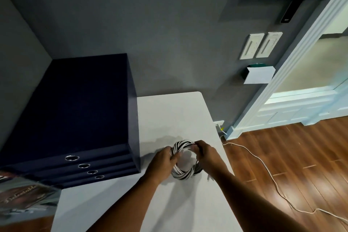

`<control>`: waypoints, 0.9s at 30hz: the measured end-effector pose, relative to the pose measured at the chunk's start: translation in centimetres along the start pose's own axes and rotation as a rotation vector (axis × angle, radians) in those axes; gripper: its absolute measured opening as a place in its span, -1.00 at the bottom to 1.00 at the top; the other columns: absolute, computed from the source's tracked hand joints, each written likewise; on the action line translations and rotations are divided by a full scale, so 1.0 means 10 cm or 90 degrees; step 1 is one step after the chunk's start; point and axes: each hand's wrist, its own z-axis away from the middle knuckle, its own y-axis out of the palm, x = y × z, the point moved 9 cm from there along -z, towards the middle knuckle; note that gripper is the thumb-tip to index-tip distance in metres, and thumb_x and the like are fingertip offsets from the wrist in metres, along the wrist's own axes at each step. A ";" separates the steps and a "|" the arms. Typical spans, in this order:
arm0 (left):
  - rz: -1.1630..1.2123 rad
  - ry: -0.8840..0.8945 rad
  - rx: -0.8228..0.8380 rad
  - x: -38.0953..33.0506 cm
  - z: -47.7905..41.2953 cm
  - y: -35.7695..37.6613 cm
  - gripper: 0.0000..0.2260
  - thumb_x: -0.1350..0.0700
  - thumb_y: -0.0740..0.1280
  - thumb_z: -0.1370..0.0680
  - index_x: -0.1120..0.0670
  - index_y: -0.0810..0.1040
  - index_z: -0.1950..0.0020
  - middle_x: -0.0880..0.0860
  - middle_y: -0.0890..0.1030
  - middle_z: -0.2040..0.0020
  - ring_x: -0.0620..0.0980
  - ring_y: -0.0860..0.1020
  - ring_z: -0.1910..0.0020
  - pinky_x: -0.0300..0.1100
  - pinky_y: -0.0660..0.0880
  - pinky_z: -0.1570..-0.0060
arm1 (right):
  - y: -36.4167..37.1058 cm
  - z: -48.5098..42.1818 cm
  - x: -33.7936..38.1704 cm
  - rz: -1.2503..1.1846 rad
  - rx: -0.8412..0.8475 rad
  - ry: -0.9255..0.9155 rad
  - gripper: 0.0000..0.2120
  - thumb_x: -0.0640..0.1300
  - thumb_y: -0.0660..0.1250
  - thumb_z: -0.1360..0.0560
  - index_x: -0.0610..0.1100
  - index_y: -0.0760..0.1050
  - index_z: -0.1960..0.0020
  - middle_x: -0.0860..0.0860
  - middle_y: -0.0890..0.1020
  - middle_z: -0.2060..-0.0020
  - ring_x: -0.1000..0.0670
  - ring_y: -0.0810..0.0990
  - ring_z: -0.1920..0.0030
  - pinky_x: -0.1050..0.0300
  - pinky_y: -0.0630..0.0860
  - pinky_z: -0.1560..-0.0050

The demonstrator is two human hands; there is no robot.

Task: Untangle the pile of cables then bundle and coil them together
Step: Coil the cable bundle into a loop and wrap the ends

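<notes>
Your cables (183, 172) already form one tight ring of twisted black and white strands, resting on the white table (169, 111). Your left hand (163, 162) is closed on the ring's left side; your right hand (205, 153) pinches its top right arc, fingers curled over the strands. No loose pile shows, so untangling and coiling look done. A short end (210, 177) pokes out just below your right wrist; tucking it in seems to be what remains.
</notes>
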 end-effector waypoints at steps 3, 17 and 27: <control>-0.013 -0.024 -0.037 0.12 -0.19 0.08 -0.73 -0.15 0.32 -0.59 0.03 0.42 -0.04 0.05 0.64 0.07 0.11 0.60 0.04 -0.04 0.52 0.11 | 0.04 -0.18 -0.13 0.036 -0.033 -0.003 -0.78 0.09 0.19 -0.62 -0.04 0.49 -0.07 -0.06 0.67 0.08 -0.14 0.60 0.03 0.02 0.48 0.09; -0.414 0.092 -0.188 0.06 -0.42 0.11 -0.65 -0.24 0.19 -0.55 0.01 0.57 0.12 -0.02 0.61 0.25 0.05 0.59 0.20 -0.12 0.47 0.41 | 0.15 -0.47 -0.22 0.272 -0.024 -0.049 -0.61 0.23 0.04 -0.62 -0.02 0.46 -0.13 0.01 0.54 -0.04 -0.12 0.52 -0.07 -0.03 0.50 0.15; -0.365 -0.005 -0.118 0.20 -0.50 0.10 -0.54 -0.33 0.17 -0.57 -0.02 0.58 -0.18 -0.01 0.63 -0.09 0.07 0.53 -0.14 -0.06 0.46 -0.04 | 0.10 -0.49 -0.24 0.330 -0.047 0.008 -0.54 0.30 0.03 -0.60 -0.05 0.43 -0.16 -0.04 0.56 -0.10 -0.17 0.50 -0.12 -0.04 0.47 0.06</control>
